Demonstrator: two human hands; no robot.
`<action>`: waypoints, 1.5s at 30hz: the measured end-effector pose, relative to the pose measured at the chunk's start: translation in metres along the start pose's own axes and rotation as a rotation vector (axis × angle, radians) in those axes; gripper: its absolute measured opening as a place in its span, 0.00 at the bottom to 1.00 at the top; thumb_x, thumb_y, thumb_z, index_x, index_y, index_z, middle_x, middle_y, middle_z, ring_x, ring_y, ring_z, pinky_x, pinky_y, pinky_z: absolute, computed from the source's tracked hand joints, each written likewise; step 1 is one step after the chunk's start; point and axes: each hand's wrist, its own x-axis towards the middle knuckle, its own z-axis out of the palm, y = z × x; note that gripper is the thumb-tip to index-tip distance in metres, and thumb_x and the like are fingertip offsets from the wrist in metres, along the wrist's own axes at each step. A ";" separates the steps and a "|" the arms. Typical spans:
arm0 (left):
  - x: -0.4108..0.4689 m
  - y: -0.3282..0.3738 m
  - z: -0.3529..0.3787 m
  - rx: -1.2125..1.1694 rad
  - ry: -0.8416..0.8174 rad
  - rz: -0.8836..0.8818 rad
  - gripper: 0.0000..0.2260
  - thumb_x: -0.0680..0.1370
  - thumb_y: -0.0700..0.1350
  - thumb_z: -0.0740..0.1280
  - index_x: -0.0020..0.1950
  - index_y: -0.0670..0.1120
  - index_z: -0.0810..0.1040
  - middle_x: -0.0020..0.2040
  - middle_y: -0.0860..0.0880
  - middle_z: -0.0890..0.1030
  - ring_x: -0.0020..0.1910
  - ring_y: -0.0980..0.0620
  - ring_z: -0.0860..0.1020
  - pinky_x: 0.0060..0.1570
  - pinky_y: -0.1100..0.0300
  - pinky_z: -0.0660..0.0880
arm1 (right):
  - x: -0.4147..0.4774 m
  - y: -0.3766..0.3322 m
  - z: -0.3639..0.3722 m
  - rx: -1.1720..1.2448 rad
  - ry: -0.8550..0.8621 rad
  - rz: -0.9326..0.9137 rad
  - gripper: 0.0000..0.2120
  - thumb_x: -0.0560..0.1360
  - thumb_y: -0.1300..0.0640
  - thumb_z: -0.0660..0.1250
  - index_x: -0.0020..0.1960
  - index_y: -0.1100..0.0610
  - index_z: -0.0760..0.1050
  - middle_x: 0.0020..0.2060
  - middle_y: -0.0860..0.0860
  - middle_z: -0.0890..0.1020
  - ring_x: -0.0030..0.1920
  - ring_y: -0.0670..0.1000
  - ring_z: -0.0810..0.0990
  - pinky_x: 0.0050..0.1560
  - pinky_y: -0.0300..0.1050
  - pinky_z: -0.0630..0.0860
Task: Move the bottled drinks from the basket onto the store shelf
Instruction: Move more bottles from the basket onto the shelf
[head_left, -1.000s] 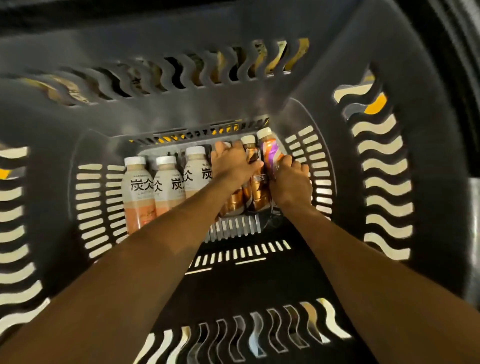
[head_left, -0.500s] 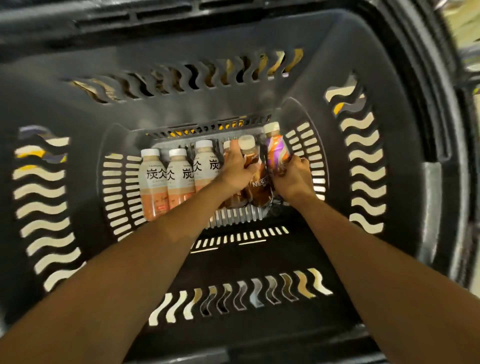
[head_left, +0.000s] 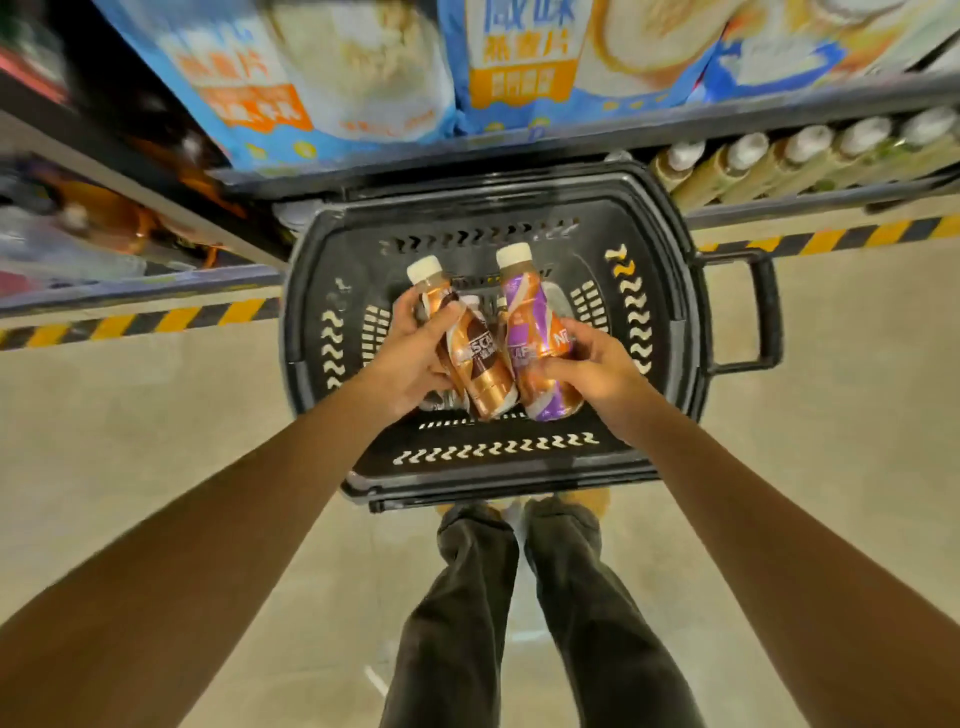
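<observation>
Now: legs (head_left: 498, 597) planted just behind basket (head_left: 670, 291) on floor. Left hand (head_left: 410, 358) wrapped round brown bottle (head_left: 475, 364), right hand (head_left: 597, 369) wrapped round purple bottle (head_left: 540, 358); both bottles held above basket, tilted, bodies touching. Advice: separate bottles, keep grip on bodies, not caps. More bottles remain low in basket, mostly hidden. Beyond, shelf (head_left: 810, 205) with bottle row (head_left: 795, 156) at right; likely target. Set each upright, one after other, beside row.

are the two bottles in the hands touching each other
Touching. The head view shows the brown bottle in the left hand pressed against the purple bottle in the right hand along their lower bodies, no gap.
</observation>
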 end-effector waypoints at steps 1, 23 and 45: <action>-0.026 0.011 -0.001 -0.024 0.004 0.011 0.18 0.79 0.47 0.64 0.67 0.52 0.65 0.53 0.48 0.80 0.51 0.46 0.80 0.51 0.41 0.76 | -0.023 -0.014 0.004 0.030 -0.018 -0.010 0.23 0.71 0.63 0.71 0.65 0.55 0.73 0.54 0.54 0.82 0.54 0.56 0.81 0.58 0.54 0.77; -0.435 0.099 -0.004 -0.249 -0.187 0.418 0.27 0.75 0.41 0.68 0.72 0.43 0.64 0.65 0.40 0.76 0.60 0.42 0.77 0.57 0.42 0.76 | -0.379 -0.160 0.122 0.480 -0.396 -0.216 0.25 0.69 0.51 0.66 0.63 0.60 0.69 0.51 0.59 0.80 0.50 0.58 0.79 0.54 0.62 0.74; -0.695 0.327 -0.273 -0.199 -0.004 0.924 0.10 0.79 0.51 0.62 0.50 0.46 0.75 0.33 0.49 0.83 0.29 0.54 0.82 0.34 0.60 0.80 | -0.498 -0.414 0.467 0.244 -0.432 -0.684 0.18 0.75 0.46 0.65 0.57 0.59 0.74 0.50 0.59 0.81 0.41 0.53 0.81 0.38 0.46 0.78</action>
